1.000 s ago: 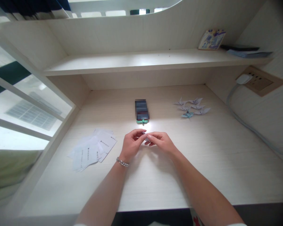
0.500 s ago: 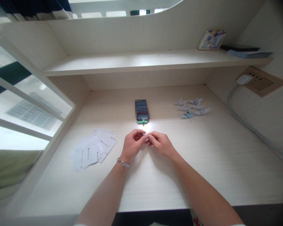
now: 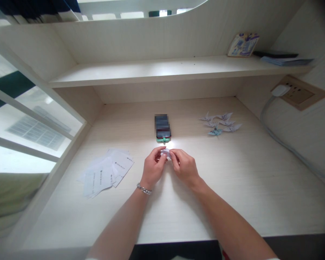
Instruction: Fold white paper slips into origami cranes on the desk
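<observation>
Between my two hands is a small folded piece of white paper (image 3: 166,153), held over the middle of the desk. My left hand (image 3: 154,166) is closed, its thumb and fingers pinching the paper's left side. On the other side my right hand (image 3: 184,165) pinches the right edge with thumb and forefinger. Fingers cover much of the paper, so its exact shape is hard to make out. Just beyond the hands lies a phone (image 3: 163,126) with a green end and a bright light below it. Several folded paper cranes (image 3: 224,122), one of them bluish, sit at the back right.
Loose printed paper sheets (image 3: 100,178) lie in an overlapping pile to the left. A shelf (image 3: 146,74) runs across the back, bearing a small patterned box (image 3: 243,45) and flat booklets (image 3: 285,60). On the right wall, a grey cable (image 3: 284,146) hangs from a socket (image 3: 300,93).
The thumbs have drawn apart and more of the folded paper shows between them. My right hand has shifted slightly and turned. Phone, cranes and sheets stay where they were.
</observation>
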A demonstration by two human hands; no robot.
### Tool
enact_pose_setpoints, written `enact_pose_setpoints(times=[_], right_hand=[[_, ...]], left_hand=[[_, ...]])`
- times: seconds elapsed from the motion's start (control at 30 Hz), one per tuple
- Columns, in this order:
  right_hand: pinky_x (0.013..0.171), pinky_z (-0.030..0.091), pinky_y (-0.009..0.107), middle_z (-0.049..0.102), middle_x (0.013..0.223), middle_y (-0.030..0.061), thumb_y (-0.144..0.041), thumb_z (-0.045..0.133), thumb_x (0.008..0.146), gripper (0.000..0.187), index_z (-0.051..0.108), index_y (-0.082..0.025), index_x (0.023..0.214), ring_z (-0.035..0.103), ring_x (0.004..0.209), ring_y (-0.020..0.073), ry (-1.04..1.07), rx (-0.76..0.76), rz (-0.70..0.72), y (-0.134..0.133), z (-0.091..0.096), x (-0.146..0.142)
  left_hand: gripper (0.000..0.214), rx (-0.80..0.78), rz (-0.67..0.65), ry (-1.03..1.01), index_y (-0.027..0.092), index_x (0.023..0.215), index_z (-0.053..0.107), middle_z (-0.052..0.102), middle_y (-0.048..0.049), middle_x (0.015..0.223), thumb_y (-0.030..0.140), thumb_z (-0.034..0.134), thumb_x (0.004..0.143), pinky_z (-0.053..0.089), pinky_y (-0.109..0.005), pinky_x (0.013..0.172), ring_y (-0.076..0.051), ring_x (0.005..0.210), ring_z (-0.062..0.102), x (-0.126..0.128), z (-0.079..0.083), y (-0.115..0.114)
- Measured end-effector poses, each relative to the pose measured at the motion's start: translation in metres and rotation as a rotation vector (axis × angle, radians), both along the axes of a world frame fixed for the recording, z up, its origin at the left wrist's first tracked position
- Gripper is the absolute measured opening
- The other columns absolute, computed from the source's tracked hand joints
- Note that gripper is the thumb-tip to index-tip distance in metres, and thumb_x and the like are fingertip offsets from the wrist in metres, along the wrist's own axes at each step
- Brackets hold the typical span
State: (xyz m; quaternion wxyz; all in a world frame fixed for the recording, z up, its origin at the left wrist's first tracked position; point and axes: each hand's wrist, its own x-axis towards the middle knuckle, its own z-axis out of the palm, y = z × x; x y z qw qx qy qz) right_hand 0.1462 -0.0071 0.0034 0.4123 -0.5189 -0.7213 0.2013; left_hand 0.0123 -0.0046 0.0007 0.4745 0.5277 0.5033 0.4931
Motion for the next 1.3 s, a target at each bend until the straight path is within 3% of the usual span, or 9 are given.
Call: enact_pose_setpoints(times=[0.17,0.3,0.37,0.47,0.57,0.67,0.87,1.1,1.3], right_hand=[[0.086,0.045,0.033,0.064,0.104,0.0094,-0.023,0.038,0.09,0.025,0.061,-0.019,0.1,0.058,0.098,0.0209,-0.017,0.035,0.082,-0.001,0.0,-0.001],[0.09,0.045,0.035,0.063,0.108,0.009,-0.027,0.044,0.088,0.023,0.064,-0.021,0.095,0.056,0.104,0.022,0.148,0.0,0.095,0.0,0.002,0.001],[0.083,0.05,0.034,0.061,0.111,0.0091,-0.031,0.046,0.087,0.024,0.064,-0.021,0.099,0.057,0.101,0.022,0.325,-0.091,0.041,0.004,0.001,0.005],[0.067,0.054,0.032,0.061,0.111,0.0093,-0.038,0.051,0.083,0.033,0.061,-0.02,0.109,0.062,0.08,0.0181,0.599,-0.341,0.035,0.013,-0.004,0.013],[0.062,0.053,0.031,0.067,0.08,0.0061,-0.041,0.059,0.076,0.033,0.067,-0.016,0.096,0.061,0.065,0.0156,0.717,-0.49,0.08,0.02,-0.01,0.02],[0.058,0.051,0.029,0.064,0.068,0.0035,-0.041,0.062,0.073,0.03,0.068,-0.015,0.088,0.059,0.06,0.0143,0.734,-0.535,0.136,0.02,-0.01,0.021],[0.057,0.05,0.028,0.064,0.068,0.003,-0.04,0.062,0.073,0.029,0.068,-0.015,0.087,0.058,0.06,0.0138,0.718,-0.592,0.203,0.016,-0.004,0.017],[0.056,0.05,0.026,0.062,0.067,0.0022,-0.046,0.062,0.073,0.033,0.066,-0.015,0.084,0.057,0.058,0.0124,0.757,-0.634,0.225,0.017,-0.008,0.014],[0.053,0.048,0.024,0.062,0.067,0.0015,-0.045,0.063,0.073,0.03,0.066,-0.016,0.084,0.057,0.058,0.0118,0.762,-0.631,0.2,0.016,-0.009,0.012]], left_hand=[[0.036,-0.046,0.031,-0.083,0.018,0.112,0.054,0.064,-0.0059,0.09,0.027,0.057,0.077,0.053,-0.026,0.066,-0.014,0.076,0.061,0.0,-0.003,0.003],[0.047,-0.089,0.011,-0.182,0.019,0.117,0.05,0.064,-0.0039,0.084,0.02,0.06,0.072,0.053,-0.026,0.066,-0.013,0.073,0.061,-0.004,-0.005,0.007],[0.047,-0.1,-0.008,-0.205,0.018,0.115,0.05,0.064,-0.0034,0.083,0.017,0.06,0.07,0.052,-0.025,0.064,-0.013,0.072,0.061,-0.005,-0.005,0.008],[0.044,-0.103,-0.043,-0.208,0.018,0.111,0.052,0.065,-0.0037,0.084,0.015,0.061,0.068,0.052,-0.025,0.062,-0.013,0.071,0.062,-0.006,-0.004,0.007],[0.038,-0.087,-0.087,-0.187,0.017,0.104,0.053,0.066,-0.0037,0.082,0.016,0.063,0.067,0.052,-0.025,0.061,-0.014,0.071,0.062,-0.004,-0.002,0.005],[0.03,-0.019,-0.105,-0.149,0.016,0.097,0.057,0.065,-0.005,0.086,0.018,0.065,0.068,0.051,-0.027,0.066,-0.016,0.076,0.063,-0.004,0.0,0.003],[0.021,0.075,-0.118,-0.027,0.016,0.087,0.065,0.067,-0.0065,0.09,0.021,0.067,0.068,0.05,-0.029,0.074,-0.018,0.082,0.063,-0.004,0.005,0.0],[0.018,0.093,-0.03,0.056,0.017,0.085,0.069,0.069,-0.006,0.084,0.027,0.066,0.071,0.049,-0.027,0.067,-0.017,0.075,0.064,-0.004,0.007,-0.002],[0.022,0.065,0.034,-0.016,0.016,0.084,0.067,0.068,-0.0056,0.083,0.032,0.068,0.069,0.05,-0.026,0.063,-0.017,0.073,0.062,-0.001,0.003,-0.003]])
